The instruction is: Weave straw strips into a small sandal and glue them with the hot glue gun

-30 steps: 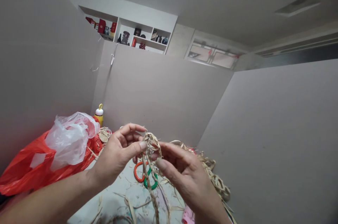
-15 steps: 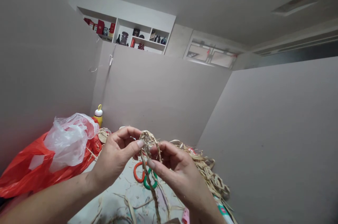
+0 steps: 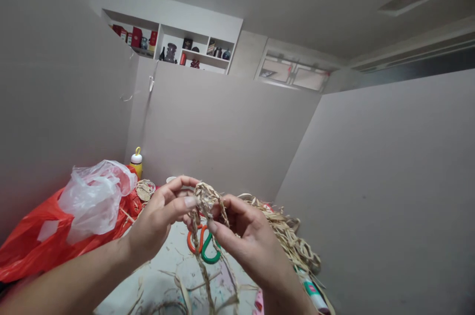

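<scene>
A braided straw cord (image 3: 205,195), bent into a small loop at its top, is held up between my two hands. My left hand (image 3: 163,213) pinches the loop's left side between thumb and fingers. On the other side, my right hand (image 3: 245,236) grips the lower right of the loop, its fingertips partly hidden behind the straw. Two braided tails hang from the loop toward the table. Behind them lie scissors with one orange and one green handle (image 3: 211,254); their blades cannot be seen clearly.
Loose straw strips (image 3: 293,241) are heaped at the right. On the left lie a red plastic bag (image 3: 33,236) and a clear plastic bag (image 3: 92,201), near a yellow bottle (image 3: 136,164). Straw scraps litter the white table (image 3: 163,260). Grey partitions (image 3: 222,122) surround it.
The longer braided tail has swung left, uncovering more of the scissors' green handle. My left thumb has shifted slightly left on the loop. Both hands keep their hold.
</scene>
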A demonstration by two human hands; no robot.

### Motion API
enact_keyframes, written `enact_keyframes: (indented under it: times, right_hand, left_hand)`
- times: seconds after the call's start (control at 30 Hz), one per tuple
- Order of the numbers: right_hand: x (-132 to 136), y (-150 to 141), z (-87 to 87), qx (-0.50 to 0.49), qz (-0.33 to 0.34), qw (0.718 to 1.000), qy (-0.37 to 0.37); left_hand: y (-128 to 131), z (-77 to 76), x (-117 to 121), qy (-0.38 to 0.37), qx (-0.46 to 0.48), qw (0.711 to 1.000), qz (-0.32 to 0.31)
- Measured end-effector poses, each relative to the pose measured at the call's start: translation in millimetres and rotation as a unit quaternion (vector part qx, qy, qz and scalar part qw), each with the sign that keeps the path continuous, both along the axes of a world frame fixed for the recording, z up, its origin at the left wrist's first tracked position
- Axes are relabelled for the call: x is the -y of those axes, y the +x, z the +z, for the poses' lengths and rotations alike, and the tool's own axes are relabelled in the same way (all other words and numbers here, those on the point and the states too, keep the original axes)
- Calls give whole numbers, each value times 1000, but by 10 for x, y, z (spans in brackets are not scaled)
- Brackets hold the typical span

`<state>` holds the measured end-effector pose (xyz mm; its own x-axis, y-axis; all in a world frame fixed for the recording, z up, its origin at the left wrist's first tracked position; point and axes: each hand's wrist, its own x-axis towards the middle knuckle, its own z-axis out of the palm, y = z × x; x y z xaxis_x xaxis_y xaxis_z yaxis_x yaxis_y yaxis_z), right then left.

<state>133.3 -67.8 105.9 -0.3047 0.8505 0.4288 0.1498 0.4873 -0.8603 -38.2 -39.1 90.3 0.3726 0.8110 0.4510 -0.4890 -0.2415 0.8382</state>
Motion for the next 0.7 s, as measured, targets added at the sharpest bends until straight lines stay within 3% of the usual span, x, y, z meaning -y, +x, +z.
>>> enact_keyframes:
  times: [0.17, 0.57, 0.7]
  right_hand:
    - [-20, 13, 14, -6, 41, 999, -15]
    - [0, 42, 40, 78, 18, 996, 40]
    - [8, 165, 44, 106, -46, 991, 61]
  left_hand:
    - [16, 5, 0, -26, -4, 999, -32]
    - [23, 28, -2, -37, -20, 999, -24]
    - [3, 40, 0, -28, -5, 1000, 10]
